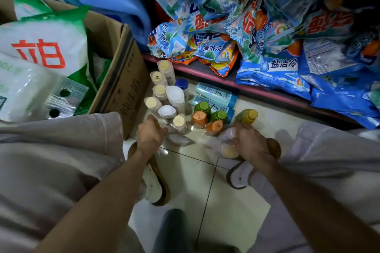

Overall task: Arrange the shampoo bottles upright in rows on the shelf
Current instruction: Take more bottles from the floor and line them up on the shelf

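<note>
Several shampoo bottles stand upright on the tiled floor under a shelf. Beige-capped bottles (160, 90) and white-capped bottles (175, 94) form a cluster at the left. Green and orange-capped bottles (202, 113) stand in the middle, in front of light-blue bottles (213, 93) lying flat. A yellow-capped bottle (247, 116) stands at the right. My left hand (151, 135) grips a pale bottle at the cluster's near edge. My right hand (249, 141) holds a blurred pale bottle (227, 139) lying low next to the orange caps.
A cardboard box (123, 80) with white and green detergent bags stands at the left. The shelf edge (257, 88) above carries piled blue detergent bags (273, 68). My knees in light trousers flank the bottles, my sandalled feet (156, 181) beneath.
</note>
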The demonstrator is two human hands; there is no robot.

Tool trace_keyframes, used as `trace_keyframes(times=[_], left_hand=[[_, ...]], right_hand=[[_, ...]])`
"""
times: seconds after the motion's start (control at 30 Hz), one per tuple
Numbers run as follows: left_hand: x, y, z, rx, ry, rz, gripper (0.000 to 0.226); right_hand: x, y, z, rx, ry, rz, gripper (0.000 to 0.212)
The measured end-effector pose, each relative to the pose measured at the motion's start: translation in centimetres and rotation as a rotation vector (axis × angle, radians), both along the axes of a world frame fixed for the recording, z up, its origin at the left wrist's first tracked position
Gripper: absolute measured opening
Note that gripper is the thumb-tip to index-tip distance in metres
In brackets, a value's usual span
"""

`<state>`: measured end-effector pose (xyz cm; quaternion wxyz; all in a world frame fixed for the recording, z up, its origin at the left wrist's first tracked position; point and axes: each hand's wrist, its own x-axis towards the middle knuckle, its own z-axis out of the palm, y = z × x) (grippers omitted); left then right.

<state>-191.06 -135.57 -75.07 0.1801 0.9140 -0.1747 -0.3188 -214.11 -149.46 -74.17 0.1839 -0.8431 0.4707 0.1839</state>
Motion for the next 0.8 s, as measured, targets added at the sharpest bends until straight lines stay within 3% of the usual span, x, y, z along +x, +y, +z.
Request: trace_keyframes(times=[0.17, 0.4, 0.47, 0.57, 0.67, 0.8], left_hand=[[1.4, 2.0, 3.3, -0.033, -0.03, -0.019, 0.043], [4.9, 2.3, 14.6, -0.08, -0.255, -0.3, 0.044], [5.5, 1.9, 19.3, -0.145, -0.316, -0.389, 0.04], [6.1, 1.7, 26.5, -0.304, -0.389, -0.437, 0.03], [6.5, 1.1, 32.7, -0.483, -0.428, -0.399, 0.031], [6.5, -1.0, 38.6, -0.85, -0.237, -0.32, 0.028]], right_hand=[[0.9, 0.7, 3.7, -0.074, -0.106, -0.088, 0.034], [0.2, 0.5, 12.6, -0.085, -0.282, -0.353, 0.03], [-0.4, -0.2, 16.4, -0.018, -0.456, -0.499, 0.022], [-1.8, -1.0, 22.7, 0.237, -0.875, -0.763, 0.015], [-3.1, -2.0, 28.8, 0.388, -1.243, -0.855, 0.009], [-3.7, -4.6, 34.7, 0.537, -1.574, -1.074, 0.001]])
